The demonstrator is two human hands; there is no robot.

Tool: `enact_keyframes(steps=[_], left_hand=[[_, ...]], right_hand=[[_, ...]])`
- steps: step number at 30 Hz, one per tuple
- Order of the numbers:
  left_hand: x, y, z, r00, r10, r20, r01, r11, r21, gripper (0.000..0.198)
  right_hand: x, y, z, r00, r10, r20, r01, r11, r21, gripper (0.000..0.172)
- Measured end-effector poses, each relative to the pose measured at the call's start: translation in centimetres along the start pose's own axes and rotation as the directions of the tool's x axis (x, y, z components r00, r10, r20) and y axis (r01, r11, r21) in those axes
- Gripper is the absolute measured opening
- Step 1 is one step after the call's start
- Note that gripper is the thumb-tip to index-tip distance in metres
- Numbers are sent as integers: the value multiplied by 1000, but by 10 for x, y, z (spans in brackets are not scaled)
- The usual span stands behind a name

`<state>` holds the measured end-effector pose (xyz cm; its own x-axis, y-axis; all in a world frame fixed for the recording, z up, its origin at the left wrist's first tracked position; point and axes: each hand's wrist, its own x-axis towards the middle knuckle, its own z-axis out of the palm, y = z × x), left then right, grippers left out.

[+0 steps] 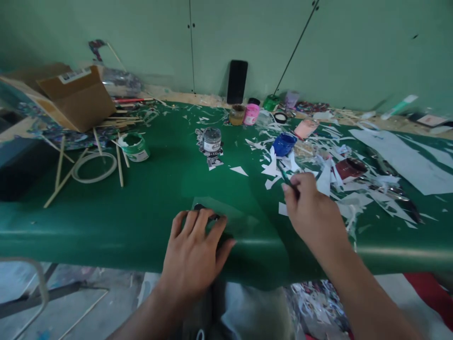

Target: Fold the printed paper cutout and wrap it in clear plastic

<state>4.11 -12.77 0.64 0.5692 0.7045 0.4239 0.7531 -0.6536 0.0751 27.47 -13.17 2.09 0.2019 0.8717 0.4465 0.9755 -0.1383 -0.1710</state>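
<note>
My left hand (193,250) lies palm down near the table's front edge, fingers spread. It rests on a clear plastic sheet (244,219), and a small black shape (200,207) shows partly beside its fingertips. The rest of that shape is hidden under the hand. My right hand (314,212) is closed around a thin, dark green tool (284,175), whose tip points away among white paper scraps (272,165). Whether it is a knife or a brush I cannot make out. An open jar of blue paint (284,144) stands just beyond the tip.
A grey-lidded jar (212,140) stands mid-table; a green paint jar (133,147), tape ring (78,175) and wooden sticks lie left, near a cardboard box (76,101). A phone (237,81) leans on the wall. To the right are a dark red jar (348,170) and white sheet (403,160).
</note>
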Motion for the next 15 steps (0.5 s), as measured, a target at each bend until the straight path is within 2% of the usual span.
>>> enact_keyframes(steps=[2,4,6,8,10,12,15], left_hand=[[-1,5,1,1000,-8,-3,8,1000,21,25],[0,8,1,1000,14,-25,-14,1000,6,20],[1,8,1,998,44,-49,-46,998,-44,16],[0,9,2,997,64,-53,-69,992,-105,14],[-3,10,2,995,82,-53,-90,984,-155,12],[-9,11,3,992,110,-58,-119,974,-192,10],[-11,11,-3,994,63,-89,-82,970,-228,11]], right_hand=[[-21,-10,-12,998,63,0,-62,982,179,14],[-46,-22,-17,996,81,41,-91,917,388,13],[-69,-33,-15,986,105,127,-157,833,530,13],[-81,-40,-9,958,167,233,-275,765,583,25],[-82,-46,-3,926,203,319,-361,726,585,35],[-75,-50,0,913,204,355,-385,718,579,39],[-56,-56,-2,943,162,290,-308,754,580,32]])
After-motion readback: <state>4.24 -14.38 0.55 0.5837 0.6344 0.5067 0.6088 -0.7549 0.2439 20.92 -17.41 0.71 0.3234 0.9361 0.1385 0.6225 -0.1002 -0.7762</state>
